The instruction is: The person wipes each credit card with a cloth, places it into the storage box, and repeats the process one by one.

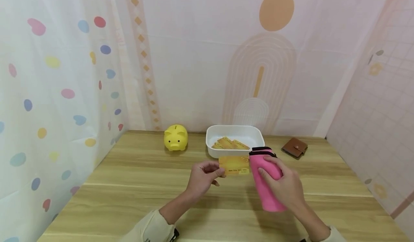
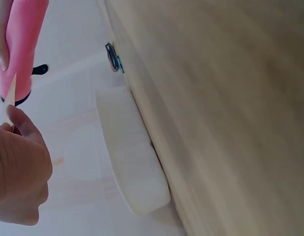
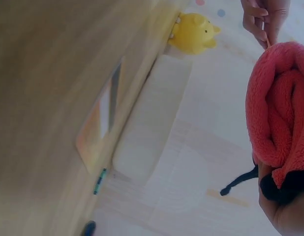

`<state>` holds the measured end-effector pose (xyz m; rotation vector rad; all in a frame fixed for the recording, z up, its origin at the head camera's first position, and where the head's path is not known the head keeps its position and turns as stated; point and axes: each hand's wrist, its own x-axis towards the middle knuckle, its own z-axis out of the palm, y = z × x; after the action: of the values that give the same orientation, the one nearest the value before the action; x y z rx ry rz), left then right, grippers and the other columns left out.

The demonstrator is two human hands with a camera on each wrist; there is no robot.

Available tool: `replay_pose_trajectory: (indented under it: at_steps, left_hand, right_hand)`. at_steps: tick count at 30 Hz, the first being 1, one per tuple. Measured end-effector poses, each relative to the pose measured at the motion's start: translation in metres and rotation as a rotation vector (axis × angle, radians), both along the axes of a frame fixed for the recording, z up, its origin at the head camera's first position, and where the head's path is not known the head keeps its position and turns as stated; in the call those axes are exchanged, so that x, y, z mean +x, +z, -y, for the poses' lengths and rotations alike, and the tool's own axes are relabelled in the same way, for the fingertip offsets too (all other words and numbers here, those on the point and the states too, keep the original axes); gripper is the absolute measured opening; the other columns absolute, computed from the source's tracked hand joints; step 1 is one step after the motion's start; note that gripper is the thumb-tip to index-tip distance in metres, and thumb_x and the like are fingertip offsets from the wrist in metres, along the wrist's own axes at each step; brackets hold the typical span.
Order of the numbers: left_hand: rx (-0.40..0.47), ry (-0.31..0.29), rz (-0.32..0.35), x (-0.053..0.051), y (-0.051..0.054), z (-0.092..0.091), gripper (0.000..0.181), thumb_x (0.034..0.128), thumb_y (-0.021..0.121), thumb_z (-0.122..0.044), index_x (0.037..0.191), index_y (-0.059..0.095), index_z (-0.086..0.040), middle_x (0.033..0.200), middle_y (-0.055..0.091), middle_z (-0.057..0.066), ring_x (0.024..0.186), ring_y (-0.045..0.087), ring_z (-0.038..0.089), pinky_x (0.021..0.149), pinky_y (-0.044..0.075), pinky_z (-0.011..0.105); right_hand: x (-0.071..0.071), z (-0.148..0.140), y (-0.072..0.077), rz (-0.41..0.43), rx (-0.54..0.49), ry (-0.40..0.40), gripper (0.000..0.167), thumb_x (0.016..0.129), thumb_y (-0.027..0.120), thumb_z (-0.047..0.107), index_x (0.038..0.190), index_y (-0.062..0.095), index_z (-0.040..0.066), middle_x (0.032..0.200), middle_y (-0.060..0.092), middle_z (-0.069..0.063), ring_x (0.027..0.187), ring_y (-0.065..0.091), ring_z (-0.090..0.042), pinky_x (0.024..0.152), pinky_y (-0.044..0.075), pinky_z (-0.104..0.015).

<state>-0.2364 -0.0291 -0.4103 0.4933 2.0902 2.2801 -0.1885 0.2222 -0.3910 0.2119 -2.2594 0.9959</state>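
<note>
My left hand (image 1: 203, 179) pinches the left end of a gold bank card (image 1: 233, 165) between thumb and fingers. The card's right end comes up to the black-trimmed top of a soft pink pouch (image 1: 266, 191); whether they touch, I cannot tell. My right hand (image 1: 289, 185) grips that pouch from the right, holding it tilted above the table. Fuzzy pink fabric (image 3: 270, 113) and a dangling black pull (image 3: 239, 180) show in the right wrist view. From the left wrist, the card (image 2: 11, 97) appears edge-on beside the pouch (image 2: 24, 44).
Behind the hands, a white tray (image 1: 235, 128) contains several gold cards (image 1: 226, 142). A yellow piggy bank (image 1: 176, 138) stands to its left, and a brown wallet (image 1: 294, 147) lies to its right. Patterned curtains (image 1: 187, 55) border the wooden table (image 1: 136, 188).
</note>
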Motion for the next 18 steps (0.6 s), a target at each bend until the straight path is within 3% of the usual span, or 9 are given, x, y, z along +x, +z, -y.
replay_pose_trajectory:
  at_steps: [7, 13, 18]
  left_hand:
    - [0.063, -0.017, 0.058, -0.001, -0.001, -0.002, 0.030, 0.0878, 0.074, -0.002, 0.112, 0.063, 0.012, 0.091, 0.072, 0.013, 0.075, 0.072, 0.016, 0.067, 0.062, 0.032]
    - [0.073, -0.039, 0.074, 0.000, 0.001, -0.006, 0.031, 0.0875, 0.074, -0.001, 0.111, 0.062, 0.014, 0.093, 0.072, 0.018, 0.076, 0.074, 0.022, 0.070, 0.062, 0.035]
    - [0.077, -0.082, 0.074, 0.002, 0.003, -0.009, 0.030, 0.0892, 0.072, 0.000, 0.114, 0.062, 0.014, 0.096, 0.072, 0.019, 0.078, 0.074, 0.021, 0.069, 0.061, 0.031]
  right_hand:
    - [0.004, 0.010, 0.006, -0.135, 0.007, 0.047, 0.037, 0.078, 0.085, 0.017, 0.113, 0.073, 0.020, 0.085, 0.073, -0.006, 0.061, 0.057, -0.007, 0.046, 0.047, -0.022]
    - [0.003, 0.020, 0.005, -0.137, 0.025, 0.094, 0.040, 0.076, 0.087, 0.018, 0.113, 0.073, 0.020, 0.090, 0.073, -0.005, 0.064, 0.058, -0.008, 0.050, 0.049, -0.024]
    - [0.001, 0.028, 0.005, -0.144, 0.051, 0.109, 0.039, 0.076, 0.087, 0.020, 0.113, 0.072, 0.019, 0.094, 0.074, -0.005, 0.066, 0.058, -0.009, 0.051, 0.048, -0.024]
